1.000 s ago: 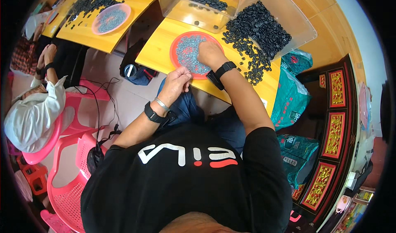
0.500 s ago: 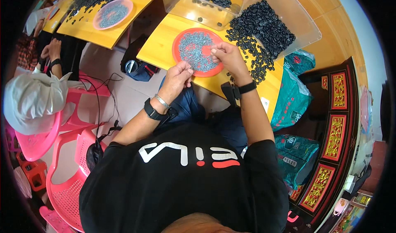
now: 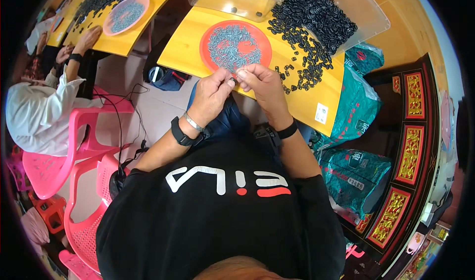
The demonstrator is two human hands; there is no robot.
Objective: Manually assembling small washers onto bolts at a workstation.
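Note:
My left hand (image 3: 213, 94) pinches a small black plastic part (image 3: 233, 80) between thumb and fingertips, just off the near rim of a red plate. My right hand (image 3: 262, 86) is closed in a pinch right against it, fingertips meeting those of the left. Whatever the right fingertips hold is too small and covered to make out. On the yellow table, the red plate (image 3: 265, 41) carries many small grey screws (image 3: 225, 45), with a bare patch at its right. Loose black plastic parts (image 3: 309, 64) lie scattered right of the plate.
A clear bin (image 3: 368, 20) tipped on its side spills a heap of black parts; another clear bin (image 3: 237, 5) stands behind the plate. Green sacks (image 3: 354, 106) rest at the table's right. Leftward, a co-worker (image 3: 44, 111) sits at another table with a pink plate (image 3: 143, 5). Pink chairs (image 3: 81, 215) stand nearby.
My right hand has come back from the plate toward me and met my left fingertips. My left hand has shifted slightly. The co-worker's hand has reached forward to the table.

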